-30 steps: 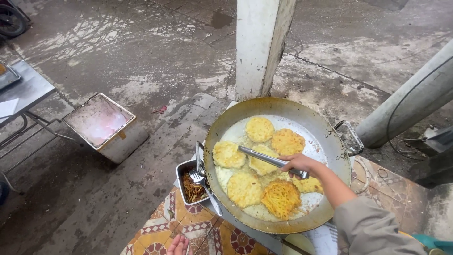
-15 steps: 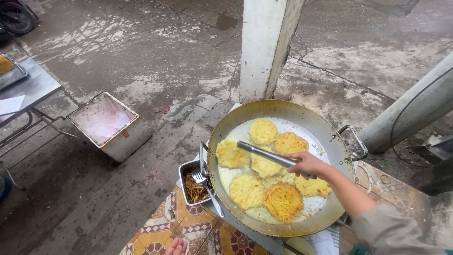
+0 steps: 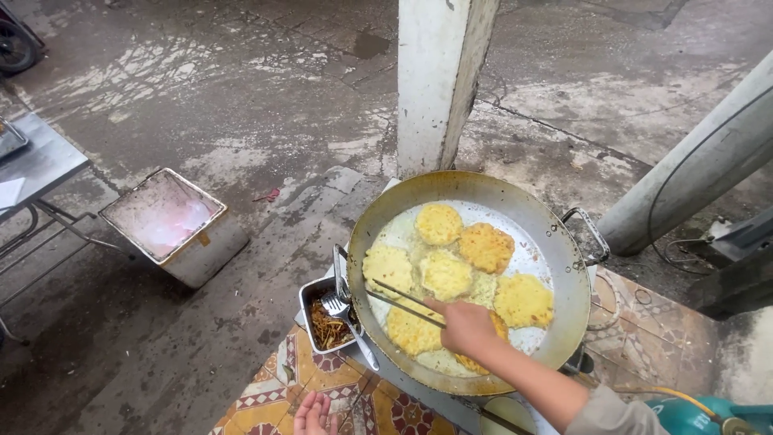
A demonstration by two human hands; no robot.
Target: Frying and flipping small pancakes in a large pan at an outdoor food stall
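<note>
Gripping metal tongs [image 3: 400,300] over the pan [image 3: 564,266], the right hand [image 3: 465,324] hides one fritter [image 3: 483,354]; left hand [image 3: 310,416] cropped, grip unclear.

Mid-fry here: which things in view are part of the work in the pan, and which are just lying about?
In use:
- right hand holding tongs
- wide pan with yellow fritters in oil
- small tray of fried scraps with fork

Lying about:
- foam box on the wet ground
- metal table
- white pillar
- left hand, resting on the patterned cloth
</note>
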